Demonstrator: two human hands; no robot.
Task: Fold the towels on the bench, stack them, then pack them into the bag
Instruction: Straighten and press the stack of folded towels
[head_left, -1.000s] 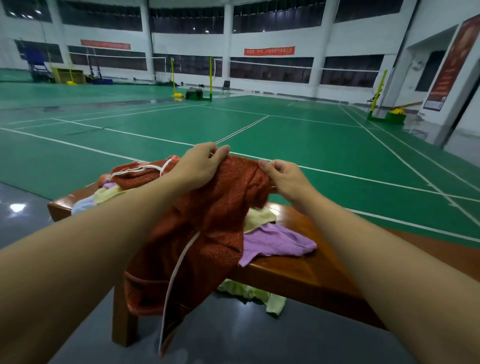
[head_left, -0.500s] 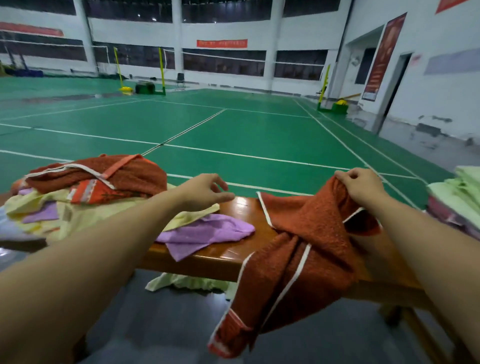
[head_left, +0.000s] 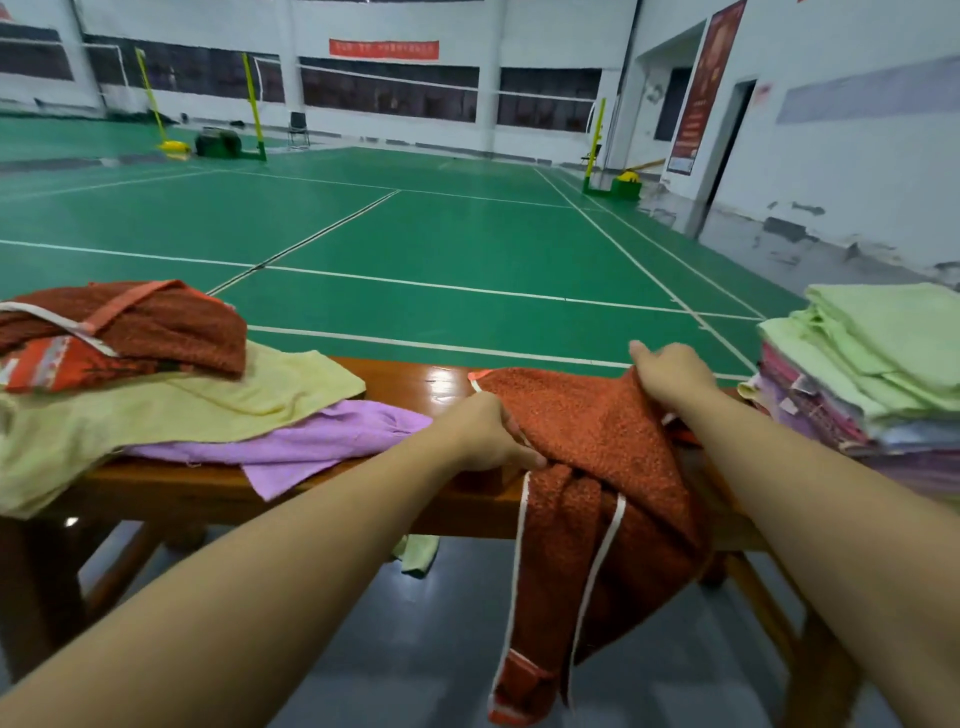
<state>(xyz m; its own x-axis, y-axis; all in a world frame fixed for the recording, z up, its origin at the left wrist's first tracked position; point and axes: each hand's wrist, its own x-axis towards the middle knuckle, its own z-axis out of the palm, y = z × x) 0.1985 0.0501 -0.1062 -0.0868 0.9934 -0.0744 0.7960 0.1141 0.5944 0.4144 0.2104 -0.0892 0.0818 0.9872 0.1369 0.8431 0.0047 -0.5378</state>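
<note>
Head view shows us at the table (head_left: 415, 376) with a rust-red towel (head_left: 587, 431) spread partly over its top between our hands, the rest of it hanging off the near edge toward the floor. We judge it lies here, on the bare stretch of wood, because this is the free space for flattening and folding it. Our left hand (head_left: 485, 436) grips the towel's near-left edge, fingers curled round the cloth close to its white trim. Our right hand (head_left: 670, 371) pinches the far-right part of the towel, knuckles up and fingers closed on a bunched fold; together they seem set to pull the cloth square. Beyond our left hand lies the unfolded heap (head_left: 156, 395): a yellow towel, a purple one just beside the left wrist, and another red towel on top, waiting their turn. Beyond our right hand stands the folded stack (head_left: 878, 364), pale green on top with pink and lilac layers beneath, placed near enough to receive this towel once folded. A scrap of green cloth (head_left: 418, 553) hangs below the table. No bag is in view.
</note>
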